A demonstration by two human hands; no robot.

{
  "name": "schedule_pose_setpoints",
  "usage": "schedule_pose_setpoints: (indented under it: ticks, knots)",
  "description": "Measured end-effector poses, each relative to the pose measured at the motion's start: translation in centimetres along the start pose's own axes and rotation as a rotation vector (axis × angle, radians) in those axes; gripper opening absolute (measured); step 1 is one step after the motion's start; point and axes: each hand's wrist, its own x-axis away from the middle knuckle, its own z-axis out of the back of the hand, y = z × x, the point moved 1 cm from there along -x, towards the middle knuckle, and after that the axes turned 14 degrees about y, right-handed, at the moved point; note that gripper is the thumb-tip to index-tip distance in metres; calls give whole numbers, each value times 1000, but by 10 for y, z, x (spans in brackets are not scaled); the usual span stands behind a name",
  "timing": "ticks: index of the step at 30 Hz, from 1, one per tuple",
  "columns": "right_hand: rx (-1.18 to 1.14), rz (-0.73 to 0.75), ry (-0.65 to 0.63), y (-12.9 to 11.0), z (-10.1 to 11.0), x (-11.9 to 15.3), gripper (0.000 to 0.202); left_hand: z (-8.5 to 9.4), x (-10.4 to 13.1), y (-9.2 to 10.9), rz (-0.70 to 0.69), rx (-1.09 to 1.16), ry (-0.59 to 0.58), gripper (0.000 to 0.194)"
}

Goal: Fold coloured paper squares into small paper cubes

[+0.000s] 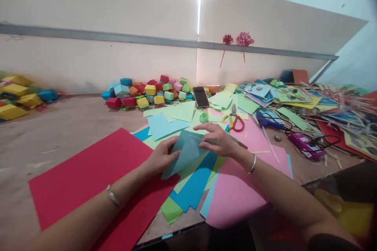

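Observation:
A folded light blue-green paper point(188, 150) is held up above a pile of coloured sheets. My left hand point(163, 156) grips its left edge, thumb in front and fingers behind. On the paper's right side, my right hand point(216, 140) touches the top edge with bent fingers, the index finger stretched out above it. A thin pale line shows on the paper near those fingertips. Beneath lie a large red sheet point(97, 172) to the left, blue strips point(196, 184) in the middle and pink sheets point(235, 192) to the right.
Small paper boxes point(150, 90) line the wall, with a phone point(200, 97) beside them. Scissors point(234, 120) lie beyond my right hand. A blue glue gun point(269, 120), a purple power block point(306, 146) and heaped cards and sticks point(294, 96) fill the right.

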Motion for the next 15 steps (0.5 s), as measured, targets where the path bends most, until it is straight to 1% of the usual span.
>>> schedule_pose_setpoints:
  ticks: [1, 3, 5, 7, 10, 13, 15]
  knots:
    - [2, -18, 5, 0, -2, 1, 39, -2, 2, 1, 5, 1, -32, 47]
    - [25, -59, -1, -1, -6, 3, 42, -6, 7, 4, 43, 33, -52, 43]
    - [52, -86, -26, -1, -8, 4, 45, -8, 10, 7, 91, 64, -32, 40]
    - [70, -87, -40, -1, -9, 5, 47, -8, 11, 11, 108, 40, 28, 40]
    - [79, -90, -44, -1, -10, 5, 46, -6, 11, 14, 63, -76, 103, 46]
    - [85, -122, -78, -1, -11, 6, 41, -7, 10, 13, -14, -170, 129, 41]
    - [110, -167, -103, -2, -11, 7, 34, -7, 9, 11, -70, -222, 159, 38]
